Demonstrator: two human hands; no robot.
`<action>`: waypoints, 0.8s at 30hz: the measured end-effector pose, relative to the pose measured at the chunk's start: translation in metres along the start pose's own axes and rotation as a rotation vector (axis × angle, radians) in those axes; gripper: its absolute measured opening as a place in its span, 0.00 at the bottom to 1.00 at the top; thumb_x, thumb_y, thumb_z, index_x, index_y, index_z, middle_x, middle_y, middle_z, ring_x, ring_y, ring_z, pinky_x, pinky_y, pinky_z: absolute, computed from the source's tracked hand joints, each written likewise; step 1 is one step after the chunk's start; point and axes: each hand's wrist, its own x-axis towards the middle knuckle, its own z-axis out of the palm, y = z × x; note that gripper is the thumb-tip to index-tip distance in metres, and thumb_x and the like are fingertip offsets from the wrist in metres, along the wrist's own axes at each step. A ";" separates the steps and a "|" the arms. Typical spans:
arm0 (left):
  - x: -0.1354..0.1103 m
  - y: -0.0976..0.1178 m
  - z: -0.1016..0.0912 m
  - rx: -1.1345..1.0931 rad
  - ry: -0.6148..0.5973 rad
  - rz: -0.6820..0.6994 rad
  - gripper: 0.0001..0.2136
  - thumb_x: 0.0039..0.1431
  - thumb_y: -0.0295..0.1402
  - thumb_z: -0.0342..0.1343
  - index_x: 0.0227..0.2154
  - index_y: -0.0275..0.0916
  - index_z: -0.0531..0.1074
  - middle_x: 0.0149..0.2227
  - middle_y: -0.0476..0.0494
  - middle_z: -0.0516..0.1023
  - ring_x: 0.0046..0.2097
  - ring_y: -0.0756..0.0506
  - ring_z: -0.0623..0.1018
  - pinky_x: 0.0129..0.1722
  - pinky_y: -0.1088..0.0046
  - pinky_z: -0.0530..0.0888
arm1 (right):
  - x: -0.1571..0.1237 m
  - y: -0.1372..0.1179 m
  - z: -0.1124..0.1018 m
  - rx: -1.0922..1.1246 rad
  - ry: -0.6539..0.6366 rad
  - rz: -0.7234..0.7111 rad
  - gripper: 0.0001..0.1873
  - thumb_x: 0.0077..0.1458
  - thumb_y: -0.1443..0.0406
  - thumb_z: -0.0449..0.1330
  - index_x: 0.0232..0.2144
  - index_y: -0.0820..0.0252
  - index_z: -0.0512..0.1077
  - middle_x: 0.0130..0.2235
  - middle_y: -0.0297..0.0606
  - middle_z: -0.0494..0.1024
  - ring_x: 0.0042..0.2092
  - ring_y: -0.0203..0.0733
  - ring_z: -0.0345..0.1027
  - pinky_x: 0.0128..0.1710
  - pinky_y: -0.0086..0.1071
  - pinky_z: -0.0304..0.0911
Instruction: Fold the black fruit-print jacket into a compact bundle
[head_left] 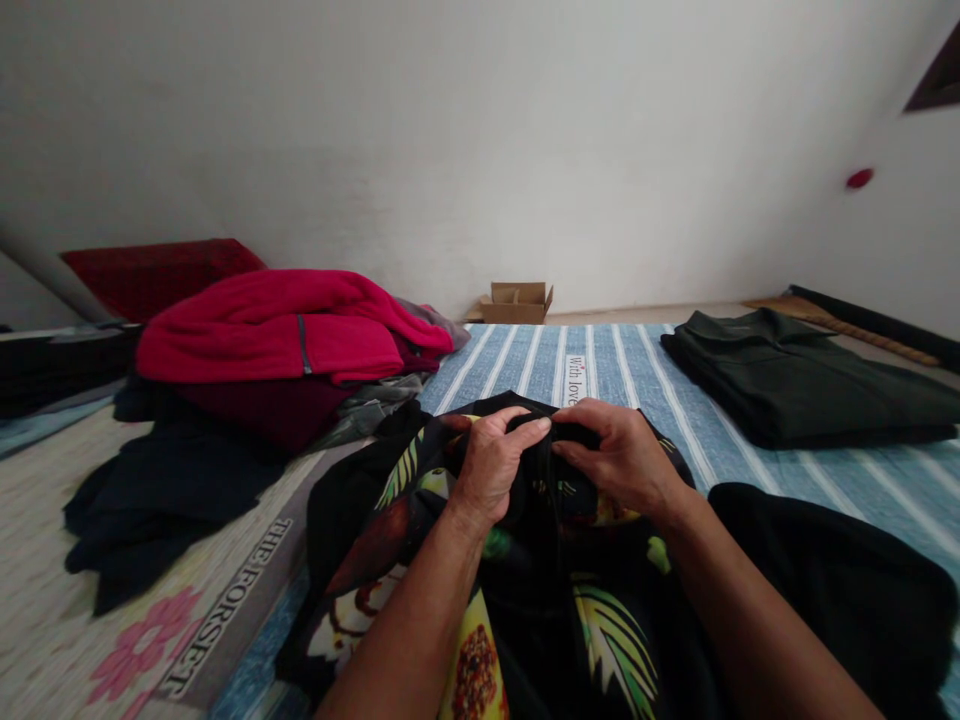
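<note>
In front of me a black garment (615, 640) with a print of fruit and green leaves lies bunched on the blue-and-white striped cover (480, 370). Its kind is hard to tell from the folds. My left hand (491, 460) pinches its upper edge between thumb and fingers. Close beside it, my right hand (619, 450) grips the same edge, thumb and fingers pressed on the fabric. The fingertips of both hands almost meet at the middle of the garment, where a dark seam or front edge runs down. Black cloth (832, 580) lies next to my right forearm.
At the left is a heap with a bright pink-red fleece (247, 320) on top and dark navy clothing (172, 500) below. Folded dark green clothing (810, 380) lies at the right. A cardboard box (517, 303) stands by the white wall (480, 150).
</note>
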 end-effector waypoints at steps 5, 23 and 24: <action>0.001 0.000 -0.003 -0.001 -0.019 -0.019 0.08 0.42 0.33 0.65 0.24 0.36 0.73 0.22 0.52 0.74 0.24 0.52 0.72 0.26 0.78 0.68 | 0.001 -0.003 -0.001 -0.033 -0.031 -0.042 0.07 0.52 0.66 0.58 0.35 0.59 0.75 0.30 0.37 0.74 0.32 0.38 0.67 0.32 0.31 0.61; 0.001 0.006 0.002 0.054 0.027 -0.061 0.06 0.38 0.32 0.64 0.21 0.35 0.74 0.19 0.50 0.74 0.22 0.51 0.72 0.23 0.78 0.67 | -0.002 -0.005 0.004 -0.139 -0.028 -0.072 0.07 0.52 0.71 0.53 0.29 0.58 0.70 0.26 0.32 0.72 0.27 0.34 0.63 0.27 0.27 0.56; 0.001 0.005 0.002 0.045 0.024 -0.068 0.07 0.38 0.31 0.64 0.21 0.35 0.74 0.20 0.50 0.74 0.22 0.51 0.72 0.23 0.78 0.67 | -0.002 -0.004 0.004 -0.140 -0.029 -0.093 0.07 0.51 0.72 0.53 0.29 0.58 0.70 0.27 0.33 0.72 0.29 0.34 0.64 0.29 0.27 0.57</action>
